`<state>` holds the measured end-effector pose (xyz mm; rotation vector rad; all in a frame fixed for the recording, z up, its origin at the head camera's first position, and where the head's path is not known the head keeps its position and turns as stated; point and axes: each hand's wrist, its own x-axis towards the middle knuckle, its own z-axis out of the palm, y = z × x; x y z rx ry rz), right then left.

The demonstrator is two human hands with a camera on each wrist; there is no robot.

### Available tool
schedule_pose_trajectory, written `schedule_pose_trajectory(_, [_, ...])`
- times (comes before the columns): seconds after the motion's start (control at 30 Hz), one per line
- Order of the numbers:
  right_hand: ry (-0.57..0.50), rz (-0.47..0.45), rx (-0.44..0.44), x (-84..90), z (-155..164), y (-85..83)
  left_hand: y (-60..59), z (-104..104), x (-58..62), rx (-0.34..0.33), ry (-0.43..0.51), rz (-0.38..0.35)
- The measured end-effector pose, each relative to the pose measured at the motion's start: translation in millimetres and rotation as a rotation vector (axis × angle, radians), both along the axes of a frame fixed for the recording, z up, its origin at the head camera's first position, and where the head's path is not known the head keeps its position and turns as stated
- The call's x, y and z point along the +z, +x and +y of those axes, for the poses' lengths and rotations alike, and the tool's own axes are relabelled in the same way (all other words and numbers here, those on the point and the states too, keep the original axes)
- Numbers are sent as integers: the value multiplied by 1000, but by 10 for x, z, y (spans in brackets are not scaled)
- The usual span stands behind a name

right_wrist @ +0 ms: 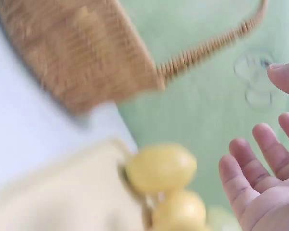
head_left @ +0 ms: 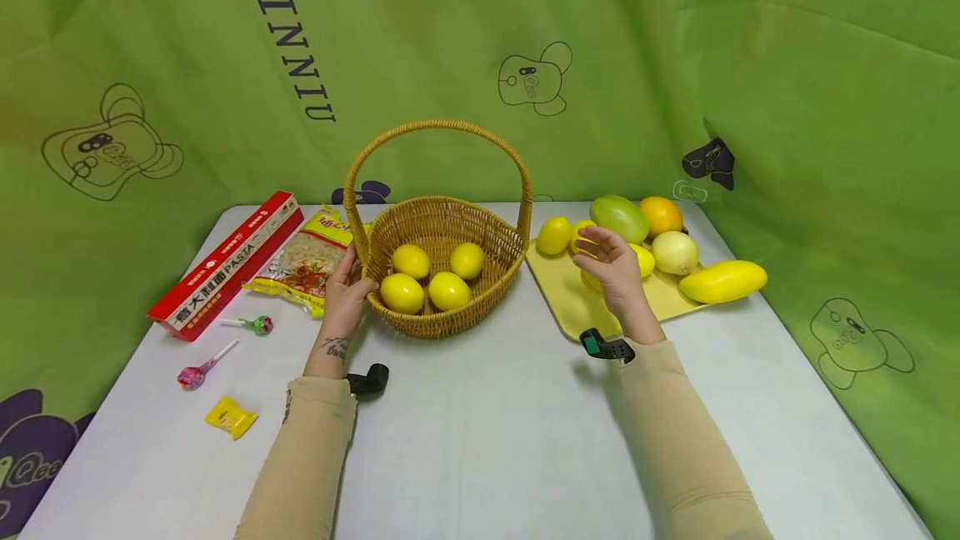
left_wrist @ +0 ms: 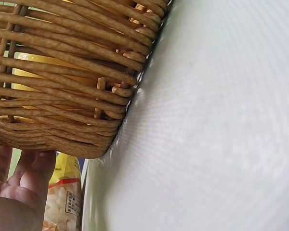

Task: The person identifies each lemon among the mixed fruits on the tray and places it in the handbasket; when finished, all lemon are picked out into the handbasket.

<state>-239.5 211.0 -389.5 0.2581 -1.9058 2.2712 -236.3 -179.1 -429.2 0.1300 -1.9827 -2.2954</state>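
Observation:
A wicker basket [head_left: 480, 319] with a tall handle stands on the table, with several lemons [head_left: 402, 293] inside. My left hand [head_left: 347, 300] holds its left side near the handle's foot, thumb at the rim. In the left wrist view, fingers [left_wrist: 38, 166] touch the weave. Over the yellow tray [head_left: 558, 307], my right hand [head_left: 611, 273] is raised with fingers spread and nothing in it. Lemons [head_left: 555, 236] lie beside and partly behind that hand. A green mango [head_left: 618, 219], an orange fruit [head_left: 661, 217], a pale round fruit [head_left: 675, 252] and a long yellow fruit [head_left: 723, 282] are also there.
Left of the basket lie a red pasta box [head_left: 225, 265] and a noodle packet [head_left: 307, 261]. Nearer are a green lollipop [head_left: 261, 324], a pink lollipop [head_left: 192, 376] and a yellow wrapped sweet [head_left: 231, 417]. Green cloth [head_left: 420, 40] hangs behind the white table [head_left: 480, 440].

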Motion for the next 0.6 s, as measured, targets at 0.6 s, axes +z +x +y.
schedule_pose_trajectory(0.6, [120, -158, -271, -359, 434, -137, 0, 12, 3, 17, -9, -29])
